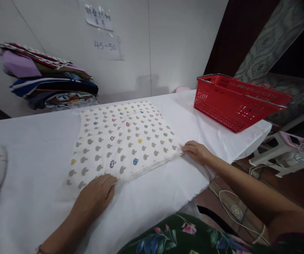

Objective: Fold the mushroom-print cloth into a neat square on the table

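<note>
**Cream print cloth, a hand on each near corner**

You are keeping the mushroom-print cloth point(125, 137) flat on the white table point(35, 141), left of the red basket point(233, 102). Your left hand point(96, 195) is lying on the corner farthest from the basket, fingers together, with any grip underneath hidden. Your right hand point(196, 151) is pinching the corner nearest the basket. The cloth's near edge is running from hand to hand.

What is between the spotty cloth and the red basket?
Only bare white table cover. In the head view, the spotty cloth and the red basket sit apart, with just that wrinkled cover between them.
</note>
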The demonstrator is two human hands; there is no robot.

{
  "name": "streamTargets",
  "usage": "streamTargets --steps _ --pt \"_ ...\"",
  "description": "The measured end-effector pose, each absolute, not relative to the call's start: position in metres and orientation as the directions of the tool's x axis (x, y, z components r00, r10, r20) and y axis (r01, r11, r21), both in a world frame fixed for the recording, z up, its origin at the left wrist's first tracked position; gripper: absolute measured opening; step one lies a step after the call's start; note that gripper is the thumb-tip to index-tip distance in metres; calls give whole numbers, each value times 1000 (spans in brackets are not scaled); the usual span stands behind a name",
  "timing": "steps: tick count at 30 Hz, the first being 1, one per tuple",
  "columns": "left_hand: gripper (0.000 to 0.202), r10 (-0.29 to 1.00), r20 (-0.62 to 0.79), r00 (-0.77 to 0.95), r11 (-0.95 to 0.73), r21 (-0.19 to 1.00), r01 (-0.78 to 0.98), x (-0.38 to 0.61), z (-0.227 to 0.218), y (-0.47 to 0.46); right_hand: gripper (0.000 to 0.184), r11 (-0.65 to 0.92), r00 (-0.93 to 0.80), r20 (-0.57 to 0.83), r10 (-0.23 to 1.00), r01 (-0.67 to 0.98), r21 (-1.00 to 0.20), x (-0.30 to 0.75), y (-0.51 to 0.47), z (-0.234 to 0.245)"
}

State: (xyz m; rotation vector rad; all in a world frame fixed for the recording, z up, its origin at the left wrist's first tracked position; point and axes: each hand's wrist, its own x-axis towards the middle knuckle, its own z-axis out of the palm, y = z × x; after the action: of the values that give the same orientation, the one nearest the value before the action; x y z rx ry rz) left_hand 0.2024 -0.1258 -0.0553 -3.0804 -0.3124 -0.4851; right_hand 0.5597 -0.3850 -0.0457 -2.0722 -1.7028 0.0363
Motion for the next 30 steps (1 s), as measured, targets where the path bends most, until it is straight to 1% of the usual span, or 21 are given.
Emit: streamTargets --steps 2,4,5,8,12,15,17,19,23,30 --pt "25 204 294 934 -978 22 207 202 -56 -125 23 -248 403 224 888 827 -504 557 -383 -45" --pt "26 210 295 932 -977 24 212 202 -57 -125 24 -385 559 102 823 680 -623 553 -378 -42" --pt "27 215 298 930 -976 29 216 202 -58 -124 26 -441 599 29 800 620 -649 550 -375 -41" --pt "26 229 296 927 -973 47 226 202 -60 -123 33 -537 610 -136 781 543 -646 542 -367 -35" --pt "26 191 314 930 -981 30 191 202 -61 -123 28 -608 626 -272 731 416 -676 539 -357 -31" --pt "28 174 329 928 -983 5 182 203 -61 -123 22 -606 640 -284 714 360 -710 545 -352 -29" --pt "30 177 310 934 -982 -8 188 203 -60 -125 20 -604 663 -277 696 330 -725 550 -350 -28" --pt "31 178 285 942 -982 -14 190 205 -60 -126 20 -620 672 -304 675 293 -727 554 -350 -29" --pt "30 174 274 946 -983 -14 185 206 -60 -126 20 -664 659 -377 651 254 -703 555 -352 -33" --pt "30 172 308 936 -982 -24 189 205 -62 -128 24 -716 645 -436 628 260 -647 556 -351 -34"
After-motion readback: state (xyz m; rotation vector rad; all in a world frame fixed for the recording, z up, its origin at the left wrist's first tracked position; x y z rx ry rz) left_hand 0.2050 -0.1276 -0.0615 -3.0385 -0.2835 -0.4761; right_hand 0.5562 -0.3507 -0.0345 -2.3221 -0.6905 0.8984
